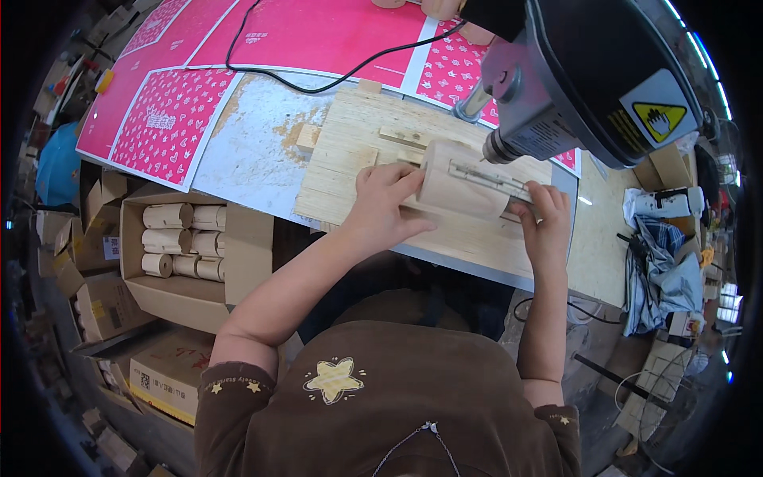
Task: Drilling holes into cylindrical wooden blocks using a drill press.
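Note:
A pale wooden cylinder [461,191] lies on its side on a plywood board [334,191], below the tip of a drill press [493,149]. Along its upper face runs a narrow slotted strip [481,176], metallic-looking. My left hand [387,203] rests against the cylinder's left end, fingers bent over it and thumb stretched out toward me. At the right end, my right hand [547,222] pinches with thumb and fingers around the end of the strip and the cylinder's edge. The fingers partly hide what exactly is gripped there.
Wooden blocks [401,137] are fixed to the board around the cylinder. A black cable [318,87] crosses pink printed sheets [326,40] behind. An open cardboard box [175,298] of wooden cylinders [167,215] stands at left. Bags and cloth [660,254] lie at right.

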A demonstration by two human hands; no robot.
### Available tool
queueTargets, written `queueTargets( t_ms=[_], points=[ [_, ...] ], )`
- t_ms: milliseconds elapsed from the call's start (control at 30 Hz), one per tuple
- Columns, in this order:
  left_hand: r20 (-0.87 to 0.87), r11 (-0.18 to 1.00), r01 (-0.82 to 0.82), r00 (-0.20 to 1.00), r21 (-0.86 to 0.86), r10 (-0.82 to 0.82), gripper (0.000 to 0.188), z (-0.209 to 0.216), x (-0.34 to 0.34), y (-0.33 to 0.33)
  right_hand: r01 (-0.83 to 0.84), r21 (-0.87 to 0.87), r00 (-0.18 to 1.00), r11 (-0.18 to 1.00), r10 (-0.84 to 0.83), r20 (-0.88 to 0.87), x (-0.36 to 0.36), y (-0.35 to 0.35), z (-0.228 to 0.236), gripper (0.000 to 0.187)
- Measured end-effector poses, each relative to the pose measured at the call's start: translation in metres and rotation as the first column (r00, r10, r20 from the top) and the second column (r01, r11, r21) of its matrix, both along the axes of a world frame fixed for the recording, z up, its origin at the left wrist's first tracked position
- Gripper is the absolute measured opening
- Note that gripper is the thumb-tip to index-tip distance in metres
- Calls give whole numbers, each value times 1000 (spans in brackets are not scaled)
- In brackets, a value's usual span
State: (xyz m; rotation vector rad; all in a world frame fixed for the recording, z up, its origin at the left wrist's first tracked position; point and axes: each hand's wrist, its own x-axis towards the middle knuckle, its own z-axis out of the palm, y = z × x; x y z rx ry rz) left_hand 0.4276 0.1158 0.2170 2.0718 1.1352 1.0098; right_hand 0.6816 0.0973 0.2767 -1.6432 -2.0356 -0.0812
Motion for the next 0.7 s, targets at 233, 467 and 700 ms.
queueTargets(
  t_ms=[233,467,700],
  points=[
    [-79,977,-158,982,141,170,65,-14,-11,24,-20,-12,995,1000,19,-97,-21,14,-7,35],
    [-86,987,-71,993,146,84,60,-17,-22,29,57,408,799,911,203,-565,20,30,58,38],
    [-130,988,-67,988,138,85,51,-13,-18,30,166,422,921,891,13,-389,11,70,153,32]
  ],
)
